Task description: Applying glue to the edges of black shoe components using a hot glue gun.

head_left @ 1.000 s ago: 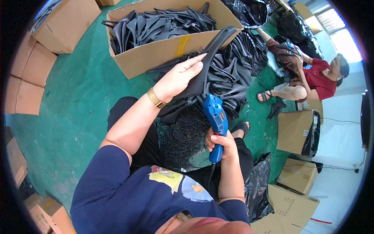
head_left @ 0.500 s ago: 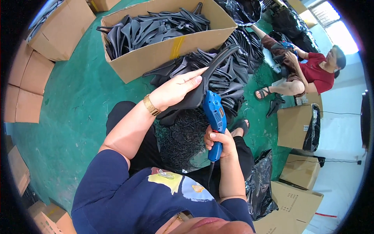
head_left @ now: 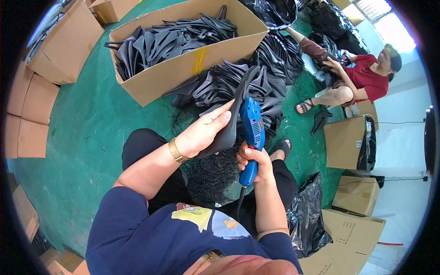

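My left hand holds a black bicycle saddle shell by its wide end. The shell is tilted, its narrow nose pointing up and away from me. In my right hand is a blue corded electric cutter, gripped round its handle with the head upward. The cutter's head lies against or close beside the shell's right edge; contact is hard to tell. Beyond my hands is a pile of similar black saddle shells. Dark stringy scraps are heaped on the floor between my legs.
A large open cardboard box full of black shells stands beyond the pile. At right a co-worker in a red top sits holding another tool and part. Cartons and a black plastic bag lie right; more boxes stand left.
The saddle shell has turned more upright and come slightly nearer to me. My left hand has lowered with it, and the cutter has shifted slightly up along the shell's edge. The view has moved a little.
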`<control>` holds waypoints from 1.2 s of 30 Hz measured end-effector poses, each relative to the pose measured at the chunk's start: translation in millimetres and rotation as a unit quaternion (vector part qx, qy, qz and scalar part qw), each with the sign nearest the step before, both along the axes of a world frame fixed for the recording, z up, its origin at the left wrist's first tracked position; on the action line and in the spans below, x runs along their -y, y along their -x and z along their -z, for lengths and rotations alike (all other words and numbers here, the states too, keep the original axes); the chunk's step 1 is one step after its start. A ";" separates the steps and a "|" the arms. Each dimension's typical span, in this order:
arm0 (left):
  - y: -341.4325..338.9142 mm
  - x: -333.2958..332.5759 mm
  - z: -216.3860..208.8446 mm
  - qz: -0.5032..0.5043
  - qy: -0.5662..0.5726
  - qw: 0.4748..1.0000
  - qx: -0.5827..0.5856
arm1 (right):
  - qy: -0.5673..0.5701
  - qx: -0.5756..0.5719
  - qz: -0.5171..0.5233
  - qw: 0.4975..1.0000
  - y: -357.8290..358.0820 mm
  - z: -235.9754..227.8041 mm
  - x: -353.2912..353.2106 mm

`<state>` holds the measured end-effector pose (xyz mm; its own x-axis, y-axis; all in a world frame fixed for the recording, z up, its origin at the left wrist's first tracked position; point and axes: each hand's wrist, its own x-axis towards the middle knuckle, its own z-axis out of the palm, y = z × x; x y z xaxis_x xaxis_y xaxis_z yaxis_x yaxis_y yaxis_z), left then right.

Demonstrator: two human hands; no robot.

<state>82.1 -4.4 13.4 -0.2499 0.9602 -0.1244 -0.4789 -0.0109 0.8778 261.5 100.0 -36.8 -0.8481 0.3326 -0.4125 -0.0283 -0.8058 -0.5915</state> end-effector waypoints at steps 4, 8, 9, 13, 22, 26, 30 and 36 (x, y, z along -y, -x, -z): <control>-7.7 2.3 -4.2 0.024 0.036 0.999 0.016 | -0.006 -0.003 0.023 1.000 5.9 -6.1 -2.5; -9.2 5.5 0.4 0.049 0.050 0.997 0.020 | 0.006 -0.028 0.038 0.999 9.5 -3.8 -10.2; -9.4 5.5 1.6 0.050 0.059 0.997 0.022 | 0.018 -0.048 0.040 0.998 9.5 -1.0 -14.5; -4.6 4.8 6.7 0.054 0.063 0.996 0.017 | 0.055 -0.098 0.064 0.992 8.2 1.8 -30.9; 5.2 0.0 27.4 0.113 -0.030 0.847 -0.518 | -0.158 -0.051 0.216 0.962 -15.4 -14.0 -61.1; 2.4 -4.7 23.7 0.010 -0.079 0.707 -0.703 | -0.208 0.014 0.208 0.956 -17.1 -19.7 -59.1; -14.0 -15.4 14.1 -0.220 -0.085 0.662 -0.711 | -0.179 0.011 0.241 0.954 -17.5 -18.9 -55.5; -51.4 -42.6 45.3 0.057 -0.024 0.970 0.236 | -0.171 -0.014 0.179 0.969 -0.4 -10.4 -40.0</control>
